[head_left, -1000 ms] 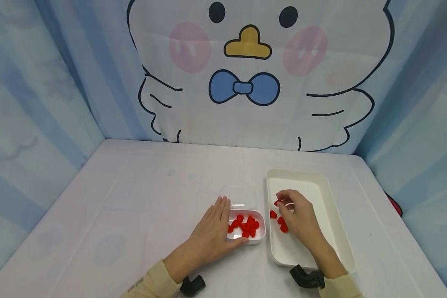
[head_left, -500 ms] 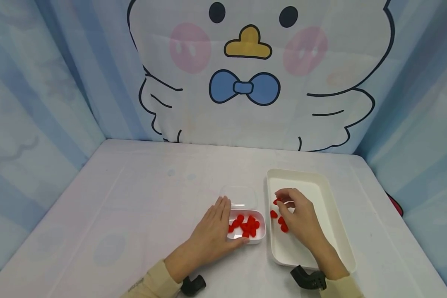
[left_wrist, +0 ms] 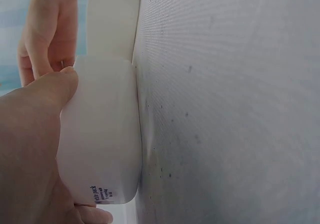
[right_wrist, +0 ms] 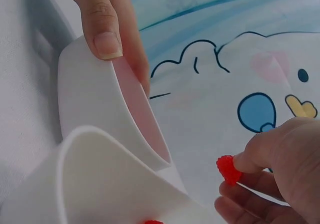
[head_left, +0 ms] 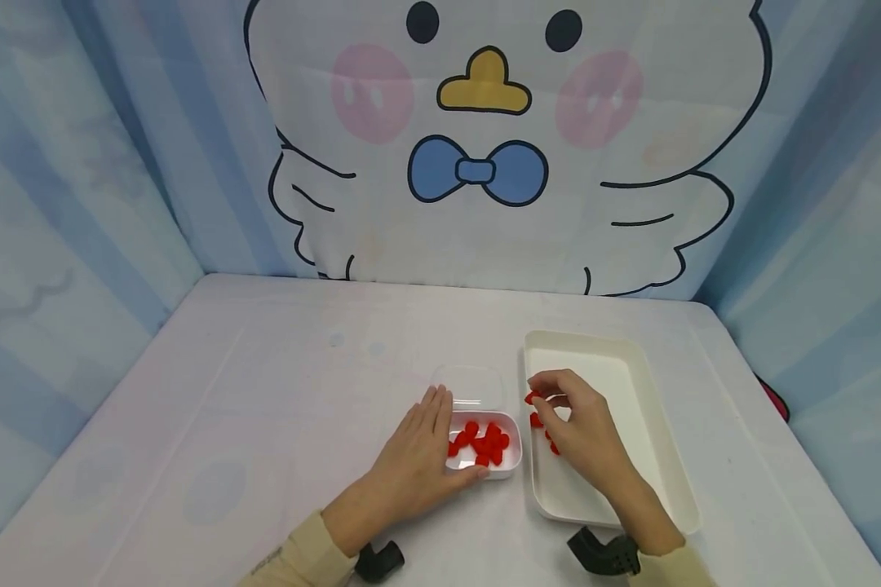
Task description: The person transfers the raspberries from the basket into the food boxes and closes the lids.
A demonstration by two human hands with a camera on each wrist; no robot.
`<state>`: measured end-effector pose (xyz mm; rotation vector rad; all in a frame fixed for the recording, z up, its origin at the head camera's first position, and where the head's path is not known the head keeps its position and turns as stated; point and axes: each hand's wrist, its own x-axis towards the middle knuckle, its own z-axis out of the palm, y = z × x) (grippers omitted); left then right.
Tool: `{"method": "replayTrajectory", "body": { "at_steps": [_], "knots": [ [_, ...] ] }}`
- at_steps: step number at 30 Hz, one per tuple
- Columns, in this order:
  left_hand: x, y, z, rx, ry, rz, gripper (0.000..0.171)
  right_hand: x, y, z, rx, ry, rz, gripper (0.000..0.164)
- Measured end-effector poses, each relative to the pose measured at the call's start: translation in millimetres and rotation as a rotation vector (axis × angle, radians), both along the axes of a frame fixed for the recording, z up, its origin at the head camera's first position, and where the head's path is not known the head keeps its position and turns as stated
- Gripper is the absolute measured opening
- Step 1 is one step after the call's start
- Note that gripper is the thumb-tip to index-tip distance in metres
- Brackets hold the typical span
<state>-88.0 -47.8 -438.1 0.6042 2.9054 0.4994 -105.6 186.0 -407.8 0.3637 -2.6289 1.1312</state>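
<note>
A pale blue backdrop [head_left: 470, 244] with a cartoon bird in a blue bow tie hangs behind the tray, and matching cloth falls to its left and right. Under the tray spreads a white-covered tabletop [head_left: 264, 367].

The tray [head_left: 642, 416] itself is a shallow white oblong with rounded corners, its long sides running away from the person.

The left hand [head_left: 411, 452] lies to the left of the tray, its fingers straight and side by side along the outer wall of a small box, its thumb stretched along the box's near side. The right hand [head_left: 583, 428] is over the left part of the tray, thumb and fingers pinching one red piece.

The box [left_wrist: 100, 134], white outside with small dark print on one wall, stands upright just beside the tray's left side. A clear lid [head_left: 470, 387] lies left of the tray too, directly beyond the box.

Smallest are the raspberry-like red pieces. A cluster [head_left: 492, 440] sits inside the box, left of the tray. A few loose ones [head_left: 535, 420] lie in the tray along its left side, partly hidden by the right hand. The pinched piece [right_wrist: 229, 170] is held up above the tray's left rim.
</note>
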Motion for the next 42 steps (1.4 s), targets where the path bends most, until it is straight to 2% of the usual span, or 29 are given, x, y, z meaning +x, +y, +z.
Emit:
{"method": "replayTrajectory", "body": {
  "at_steps": [12,19,33,42],
  "knots": [
    [1.3,-3,0.6,-0.006,0.049,-0.016,0.106,4.4,-12,0.8,0.029,0.053,0.089,0.027],
    [0.5,-2,0.3,-0.027,0.073,-0.026,0.104,8.5,-20,-0.3,0.025,0.019,0.144,0.029],
    [3.4,-5,0.4,-0.052,0.136,-0.057,0.103,14.2,-38,-8.8,-0.024,0.038,0.348,0.027],
    [3.2,-5,0.4,-0.040,0.133,-0.059,0.104,15.6,-42,-10.3,0.002,0.001,0.373,0.027]
  ]
}}
